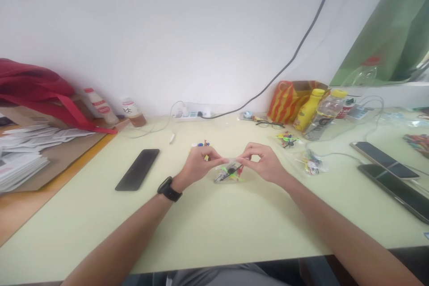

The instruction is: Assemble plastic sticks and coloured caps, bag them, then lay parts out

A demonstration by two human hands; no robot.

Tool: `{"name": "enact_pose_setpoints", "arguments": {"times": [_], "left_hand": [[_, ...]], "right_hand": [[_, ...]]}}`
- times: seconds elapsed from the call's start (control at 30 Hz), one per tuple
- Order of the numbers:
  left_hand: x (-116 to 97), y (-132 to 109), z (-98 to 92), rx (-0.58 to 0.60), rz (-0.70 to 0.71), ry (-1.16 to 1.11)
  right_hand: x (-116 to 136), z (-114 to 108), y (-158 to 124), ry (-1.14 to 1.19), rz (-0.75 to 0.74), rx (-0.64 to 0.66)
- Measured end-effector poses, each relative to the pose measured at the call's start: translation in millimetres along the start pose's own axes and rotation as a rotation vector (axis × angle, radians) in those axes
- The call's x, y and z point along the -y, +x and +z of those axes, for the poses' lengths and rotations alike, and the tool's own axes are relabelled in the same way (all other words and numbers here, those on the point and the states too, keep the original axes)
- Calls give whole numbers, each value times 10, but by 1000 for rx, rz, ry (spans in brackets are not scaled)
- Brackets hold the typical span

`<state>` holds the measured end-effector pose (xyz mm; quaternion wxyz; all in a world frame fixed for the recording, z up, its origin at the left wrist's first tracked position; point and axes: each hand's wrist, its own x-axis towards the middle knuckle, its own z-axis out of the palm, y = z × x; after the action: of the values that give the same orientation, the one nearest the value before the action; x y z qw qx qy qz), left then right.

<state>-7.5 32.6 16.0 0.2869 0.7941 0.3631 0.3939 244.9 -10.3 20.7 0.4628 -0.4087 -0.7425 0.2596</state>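
Note:
A small clear plastic bag (229, 173) with colourful plastic parts inside, green, black, red and yellow, is at the middle of the table. My left hand (203, 161) pinches its top edge at the left, and a black watch (170, 189) is on that wrist. At the right of the same edge, my right hand (260, 162) pinches the bag between thumb and fingers. Some small blue, red and yellow pieces (203, 144) lie just behind my left hand, partly hidden by it.
Two more clear bags of parts, one farther back (288, 140) and one nearer (311, 163), lie to the right. A black phone (138, 170) is at left, with two more phones (384, 159) at far right. Glasses (270, 124), bottles (326, 114) and a power strip (192, 115) stand along the wall.

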Motion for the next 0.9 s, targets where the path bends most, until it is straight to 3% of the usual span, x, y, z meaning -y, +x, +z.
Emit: {"name": "enact_pose_setpoints", "arguments": {"times": [0.17,0.27,0.37,0.43,0.53,0.7,0.9], "left_hand": [[60,27,-64,-75,-19,3],[64,44,-94,-173,-24,18],[62,34,-86,-187,-25,63],[79,13,-61,-166,-29,87],[143,-22,-9,-145,-20,131],[252,-59,76,-121,-11,195],[279,-67,108,-134,16,227]], "right_hand": [[-59,-175,27,-85,-44,17],[-148,-285,36,-204,-158,-110],[-243,-343,19,-424,-361,-229],[-292,-326,-4,-638,-480,-191],[-346,-210,-40,-936,-557,-15],[-460,56,-67,-1109,-448,222],[-582,68,-48,-1067,-181,276]]}}
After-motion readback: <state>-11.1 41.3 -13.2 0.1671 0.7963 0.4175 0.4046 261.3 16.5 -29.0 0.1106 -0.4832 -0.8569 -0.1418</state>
